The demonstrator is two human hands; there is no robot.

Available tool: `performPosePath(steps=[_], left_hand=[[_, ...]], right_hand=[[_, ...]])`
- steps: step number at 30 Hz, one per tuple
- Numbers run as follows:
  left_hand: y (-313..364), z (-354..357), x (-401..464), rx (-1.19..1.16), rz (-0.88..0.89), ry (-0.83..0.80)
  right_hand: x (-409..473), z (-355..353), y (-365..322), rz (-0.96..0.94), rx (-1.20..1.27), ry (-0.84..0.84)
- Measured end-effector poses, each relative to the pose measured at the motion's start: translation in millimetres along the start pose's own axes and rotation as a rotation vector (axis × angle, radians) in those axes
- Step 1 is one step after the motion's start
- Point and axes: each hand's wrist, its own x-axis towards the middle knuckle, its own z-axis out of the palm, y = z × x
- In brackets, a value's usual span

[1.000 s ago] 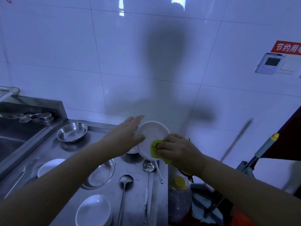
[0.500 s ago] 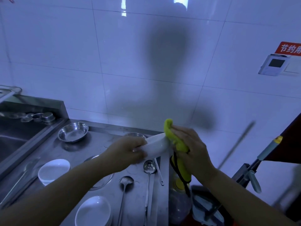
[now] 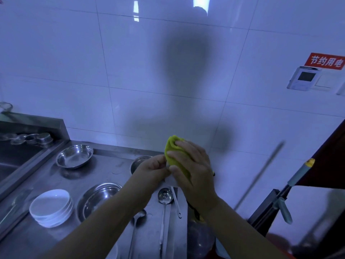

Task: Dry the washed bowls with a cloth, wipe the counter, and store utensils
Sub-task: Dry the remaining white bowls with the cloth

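head view: a white bowl (image 3: 170,181) was gripped by the left hand (image 3: 152,170), edge-on, while a yellow cloth (image 3: 175,156) was pressed against its right side by the closed right hand (image 3: 192,165).

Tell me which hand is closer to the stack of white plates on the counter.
Left. The left hand is up over the counter, right of and beyond the stack of white plates. The right hand, pressing the yellow cloth, is farther right.
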Motion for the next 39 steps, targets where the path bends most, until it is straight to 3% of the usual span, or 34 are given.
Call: performPosePath(steps=[2,7,10,14,17,21,28,33,39], left_hand=[[0.3,1.1,-0.8,0.069,0.033,0.012],[3.6,-0.7,0.5,0.038,0.073,0.021],[3.0,-4.2,5.3,-0.078,0.039,0.040],[-3.6,-10.8,14.4,-0.247,-0.004,0.077],[-8.1,-17.5,19.0,-0.423,0.009,0.150],[-13.8,-19.5,24.1,-0.457,0.004,0.211],[-12.5,-25.1,26.8,-0.504,-0.031,0.223],[-17.0,-26.7,21.2,-0.533,-0.142,0.182],[-23.5,-29.5,15.9,-0.446,-0.145,0.230]], right_hand=[[13.7,-1.9,-0.4,0.183,0.077,-0.001],[39.6,-13.0,8.6,0.782,0.704,0.038],[34.9,-11.7,15.1,0.862,0.794,0.074],[19.7,-5.7,19.6,0.910,0.729,0.160],[9.4,-8.3,23.9,0.810,0.450,0.158],[2.1,-3.4,15.1,0.396,0.143,0.123],[-12.6,-3.4,26.0,0.053,0.099,-0.005],[-11.7,-8.7,43.6,0.019,0.027,0.027],[12.2,10.1,27.5,0.253,0.131,0.098]])
